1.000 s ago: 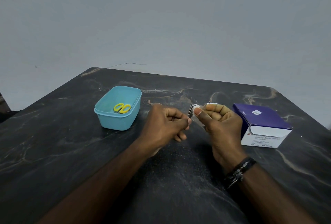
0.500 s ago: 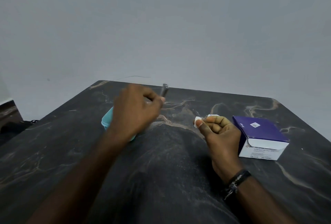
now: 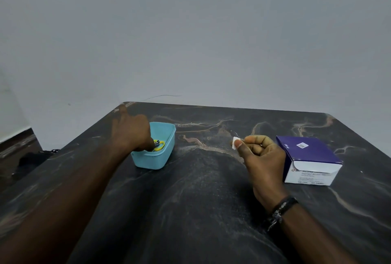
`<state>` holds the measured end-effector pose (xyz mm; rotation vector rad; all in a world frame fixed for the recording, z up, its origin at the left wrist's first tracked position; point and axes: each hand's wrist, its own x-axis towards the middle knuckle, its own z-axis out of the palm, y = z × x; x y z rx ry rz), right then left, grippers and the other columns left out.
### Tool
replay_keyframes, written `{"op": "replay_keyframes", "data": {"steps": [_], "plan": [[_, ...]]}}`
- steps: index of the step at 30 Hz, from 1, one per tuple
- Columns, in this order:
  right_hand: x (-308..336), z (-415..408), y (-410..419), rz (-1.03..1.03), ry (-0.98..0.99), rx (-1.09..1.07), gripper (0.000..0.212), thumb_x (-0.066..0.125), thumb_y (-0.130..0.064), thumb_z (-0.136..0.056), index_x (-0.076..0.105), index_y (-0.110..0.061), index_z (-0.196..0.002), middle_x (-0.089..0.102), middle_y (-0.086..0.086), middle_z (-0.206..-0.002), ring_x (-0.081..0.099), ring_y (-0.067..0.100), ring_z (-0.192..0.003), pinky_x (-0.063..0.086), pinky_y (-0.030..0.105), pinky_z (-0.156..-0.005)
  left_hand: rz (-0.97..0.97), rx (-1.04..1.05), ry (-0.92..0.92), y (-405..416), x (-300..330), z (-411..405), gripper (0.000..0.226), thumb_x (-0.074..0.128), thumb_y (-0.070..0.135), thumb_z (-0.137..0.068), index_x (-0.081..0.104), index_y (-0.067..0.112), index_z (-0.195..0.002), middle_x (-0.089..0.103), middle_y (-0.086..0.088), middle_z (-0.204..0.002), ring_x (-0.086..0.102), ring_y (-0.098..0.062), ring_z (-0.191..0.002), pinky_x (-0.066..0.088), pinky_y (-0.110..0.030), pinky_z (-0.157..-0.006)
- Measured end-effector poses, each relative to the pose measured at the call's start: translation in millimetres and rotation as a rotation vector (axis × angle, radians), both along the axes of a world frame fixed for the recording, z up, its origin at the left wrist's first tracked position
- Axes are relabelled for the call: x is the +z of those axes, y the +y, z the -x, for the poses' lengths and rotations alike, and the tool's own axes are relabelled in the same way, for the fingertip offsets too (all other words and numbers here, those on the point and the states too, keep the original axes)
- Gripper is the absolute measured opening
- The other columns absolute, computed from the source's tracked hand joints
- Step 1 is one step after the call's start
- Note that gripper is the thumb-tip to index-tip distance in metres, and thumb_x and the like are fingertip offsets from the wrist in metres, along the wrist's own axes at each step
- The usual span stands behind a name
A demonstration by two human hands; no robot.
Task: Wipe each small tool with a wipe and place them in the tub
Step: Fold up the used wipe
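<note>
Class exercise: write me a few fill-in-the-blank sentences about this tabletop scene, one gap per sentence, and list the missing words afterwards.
1. The left hand reaches down into the light blue ____.
2. The right hand pinches a small white ____ between thumb and fingers.
3. The scissors lying in the tub have ____ handles.
4. The purple and white box stands on the table to the ____ of the right hand.

Missing words: tub; wipe; yellow; right

Light dim, even, soft; source not discernible. Grey wall (image 3: 190, 31) flat, no hotspots. Dark marbled desk (image 3: 201, 211) carries faint matte sheen at centre, no hard glare. Shadows weak, diffuse. Left hand (image 3: 131, 132) slightly motion-blurred. Wide-angle bowing at edges: desk rim curves, forearms stretched at bottom corners. Box (image 3: 309, 158) print soft, unreadable.
</note>
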<state>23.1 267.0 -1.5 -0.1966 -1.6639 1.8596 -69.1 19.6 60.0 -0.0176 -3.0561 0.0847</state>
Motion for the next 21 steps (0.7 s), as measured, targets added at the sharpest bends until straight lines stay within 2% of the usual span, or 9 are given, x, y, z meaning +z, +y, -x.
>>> {"op": "replay_keyframes", "data": {"steps": [2, 5, 8, 11, 13, 15, 17, 19, 21], "plan": [[0, -1, 1, -0.002, 0.001, 0.004, 0.019, 0.08, -0.01, -0.077, 0.063, -0.016, -0.083, 0.074, 0.003, -0.07, 0.071, 0.015, -0.069, 0.052, 0.02, -0.059, 0.037, -0.017, -0.015, 4, -2, 0, 0.039, 0.073, 0.049, -0.073, 0.066, 0.017, -0.095, 0.063, 0.001, -0.096, 0.011, -0.04, -0.141, 0.037, -0.043, -0.105], [0, -1, 1, 0.0, 0.013, -0.01, 0.018, 0.079, -0.01, -0.078, 0.063, -0.014, -0.083, 0.073, 0.003, -0.069, 0.069, 0.014, -0.066, 0.053, 0.02, -0.059, 0.067, -0.016, -0.052, 8, -4, 1, 0.04, 0.067, 0.051, -0.079, 0.062, 0.018, -0.101, 0.061, 0.0, -0.108, 0.019, -0.037, -0.139, 0.029, -0.046, -0.108], [2, 0, 2, -0.003, 0.023, -0.043, 0.017, 0.079, -0.01, -0.079, 0.062, -0.014, -0.081, 0.071, 0.0, -0.065, 0.065, 0.012, -0.061, 0.052, 0.021, -0.057, 0.069, -0.002, -0.109, 9, -3, 2, 0.034, 0.065, 0.048, -0.082, 0.057, 0.018, -0.093, 0.054, -0.001, -0.1, 0.029, -0.034, -0.131, 0.032, -0.049, -0.107], [5, 0, 3, 0.001, 0.051, -0.099, 0.015, 0.076, -0.007, -0.081, 0.062, -0.012, -0.081, 0.069, -0.001, -0.062, 0.06, 0.01, -0.054, 0.05, 0.019, -0.051, 0.075, 0.005, -0.125, 11, 1, 0, 0.039, 0.069, 0.05, -0.08, 0.066, 0.016, -0.098, 0.059, -0.005, -0.114, 0.026, -0.037, -0.135, 0.028, -0.048, -0.109], [9, -1, 6, 0.016, 0.087, -0.146, 0.013, 0.074, -0.006, -0.082, 0.063, -0.011, -0.083, 0.068, 0.002, -0.065, 0.061, 0.009, -0.053, 0.051, 0.018, -0.05, 0.087, -0.03, -0.004, 15, 5, -2, 0.039, 0.071, 0.051, -0.078, 0.072, 0.018, -0.098, 0.059, -0.008, -0.123, 0.013, -0.043, -0.14, 0.028, -0.049, -0.111], [13, -1, 11, 0.04, 0.126, -0.205, 0.011, 0.073, -0.006, -0.084, 0.064, -0.012, -0.085, 0.069, 0.005, -0.069, 0.063, 0.01, -0.057, 0.054, 0.02, -0.055, 0.066, -0.125, 0.187, 28, 8, -6, 0.032, 0.07, 0.047, -0.079, 0.076, 0.02, -0.096, 0.058, -0.012, -0.126, 0.009, -0.045, -0.141, 0.028, -0.053, -0.113], [16, -1, 18, 0.068, 0.159, -0.268, 0.012, 0.07, -0.005, -0.086, 0.064, -0.015, -0.086, 0.069, 0.005, -0.071, 0.065, 0.009, -0.059, 0.053, 0.019, -0.057, -0.089, -0.236, 0.329, 51, 11, -13, 0.022, 0.071, 0.039, -0.082, 0.077, 0.022, -0.094, 0.052, -0.014, -0.134, 0.007, -0.044, -0.143, 0.023, -0.053, -0.116], [18, -1, 23, 0.083, 0.177, -0.31, 0.012, 0.068, -0.004, -0.087, 0.065, -0.016, -0.088, 0.069, 0.003, -0.073, 0.066, 0.005, -0.059, 0.051, 0.017, -0.057, -0.237, -0.341, 0.392, 81, 9, -15, 0.015, 0.069, 0.028, -0.084, 0.077, 0.02, -0.093, 0.055, -0.013, -0.134, 0.015, -0.039, -0.143, 0.023, -0.047, -0.115], [18, 0, 26, 0.075, 0.184, -0.344, 0.012, 0.066, -0.004, -0.088, 0.066, -0.016, -0.091, 0.071, 0.004, -0.078, 0.069, 0.006, -0.063, 0.052, 0.019, -0.06, -0.374, -0.463, 0.423, 113, 0, -13, 0.014, 0.065, 0.016, -0.083, 0.077, 0.016, -0.09, 0.067, -0.012, -0.112, 0.043, -0.035, -0.125, 0.04, -0.044, -0.106]]}}
